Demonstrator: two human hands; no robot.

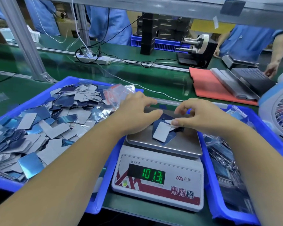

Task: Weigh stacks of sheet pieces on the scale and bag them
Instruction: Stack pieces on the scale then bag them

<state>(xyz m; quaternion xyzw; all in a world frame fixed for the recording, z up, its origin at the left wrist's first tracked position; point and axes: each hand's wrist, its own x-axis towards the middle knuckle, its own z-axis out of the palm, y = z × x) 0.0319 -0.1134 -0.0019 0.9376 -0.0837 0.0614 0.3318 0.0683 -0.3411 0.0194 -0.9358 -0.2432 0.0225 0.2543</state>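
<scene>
on the scale (158, 168) at the bench's near edge, a small stack of sheet pieces (163, 133) reads 101.3. my left hand (137, 111) hovers, grip wide; my right hand (196, 115) pinches the stack. loose pieces (39, 121) fill the left tray (0, 181); i judge much remains unbagged.

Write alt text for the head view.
Both hands, left hand and right hand, gather a small stack of sheet pieces on a scale reading 101.3. A blue bin of loose pieces sits to the left.
</scene>
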